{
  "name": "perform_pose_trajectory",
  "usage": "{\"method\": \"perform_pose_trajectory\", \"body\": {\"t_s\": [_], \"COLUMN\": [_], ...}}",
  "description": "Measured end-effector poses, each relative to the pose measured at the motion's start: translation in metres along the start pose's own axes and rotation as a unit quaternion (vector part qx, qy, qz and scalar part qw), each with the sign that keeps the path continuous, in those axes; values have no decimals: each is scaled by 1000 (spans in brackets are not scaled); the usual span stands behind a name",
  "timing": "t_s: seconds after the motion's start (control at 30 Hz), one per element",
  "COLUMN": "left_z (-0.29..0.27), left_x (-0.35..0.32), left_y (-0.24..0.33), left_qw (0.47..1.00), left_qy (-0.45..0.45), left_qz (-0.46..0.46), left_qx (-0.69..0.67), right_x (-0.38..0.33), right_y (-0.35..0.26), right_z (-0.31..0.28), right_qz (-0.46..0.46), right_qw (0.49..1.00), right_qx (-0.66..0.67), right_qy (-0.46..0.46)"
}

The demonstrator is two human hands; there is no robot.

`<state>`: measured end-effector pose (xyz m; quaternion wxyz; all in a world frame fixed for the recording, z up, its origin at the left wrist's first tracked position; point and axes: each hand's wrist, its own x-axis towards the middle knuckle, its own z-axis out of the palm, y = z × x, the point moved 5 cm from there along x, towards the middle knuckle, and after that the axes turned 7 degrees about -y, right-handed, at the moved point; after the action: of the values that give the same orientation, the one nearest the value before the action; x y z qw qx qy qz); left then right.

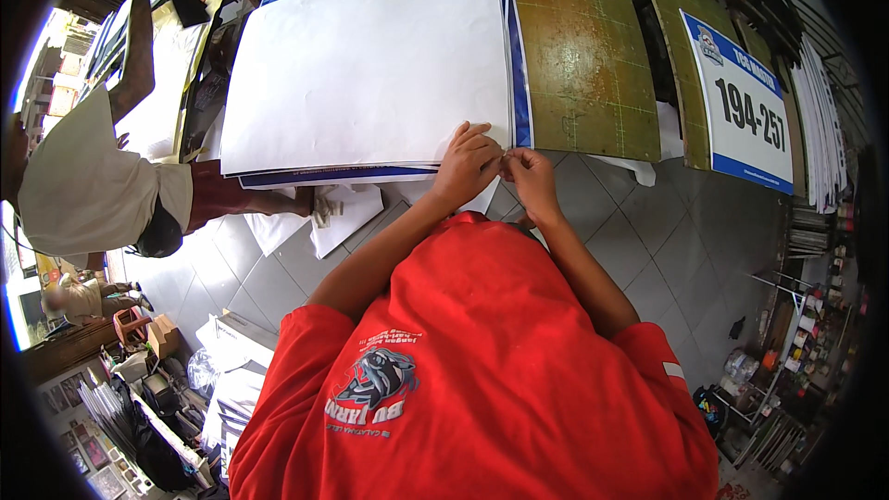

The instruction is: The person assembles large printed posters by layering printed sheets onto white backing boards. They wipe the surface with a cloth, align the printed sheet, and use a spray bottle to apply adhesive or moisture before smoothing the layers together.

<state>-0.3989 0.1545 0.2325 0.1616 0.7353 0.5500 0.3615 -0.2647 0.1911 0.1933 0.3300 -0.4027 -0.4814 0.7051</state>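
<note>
Obs.: person in a red shirt (482, 370) is standing at the green cutting mat (583, 56), both forearms reaching toward 12 o'clock. A stack of large white sheets (370, 65) with blue borders is lying on the mat, filling the picture from 10 to 12 o'clock.

Left hand (468, 165) is resting flat-curled on the stack's near right corner, fingers bent down onto the top sheet, thumb turning toward the other hand. Right hand (530, 171) is sitting just beside it at 3 o'clock of the left, fingertips pinched together at the sheet's corner edge; whether it is gripping the paper or a small item, I cannot tell. The 2 hands are touching at the fingertips.

At 2 o'clock a white sign with a blue border (745, 106) is leaning on the bench. At 9 o'clock a 2nd person in a white shirt (88, 181) is leaning over the table, arm extending to loose paper scraps (329, 208).
</note>
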Motion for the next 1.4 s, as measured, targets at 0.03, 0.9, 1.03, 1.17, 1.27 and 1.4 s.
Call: {"method": "perform_pose_trajectory", "body": {"t_s": [0.03,0.9,1.03,1.17,1.27,1.4], "left_z": [0,-4,-7,-16,-29,-46], "left_x": [0,1,2,12,17,22], "left_y": [0,4,6,7,13,17], "left_qw": [1000,998,998,996,992,974], "left_qy": [1,28,41,-1,-9,-42], "left_qz": [0,45,53,1,-42,-148], "left_qx": [0,21,7,-91,-117,-168], "right_x": [0,2,1,0,-4,-9], "right_y": [0,5,3,-3,-23,-42], "right_z": [0,-1,0,5,11,20], "right_qz": [1,7,8,-32,-58,-99], "right_qw": [1000,999,999,998,996,990], "right_qx": [-3,-32,-22,-11,-53,-101], "right_qy": [-3,32,33,45,39,25]}}
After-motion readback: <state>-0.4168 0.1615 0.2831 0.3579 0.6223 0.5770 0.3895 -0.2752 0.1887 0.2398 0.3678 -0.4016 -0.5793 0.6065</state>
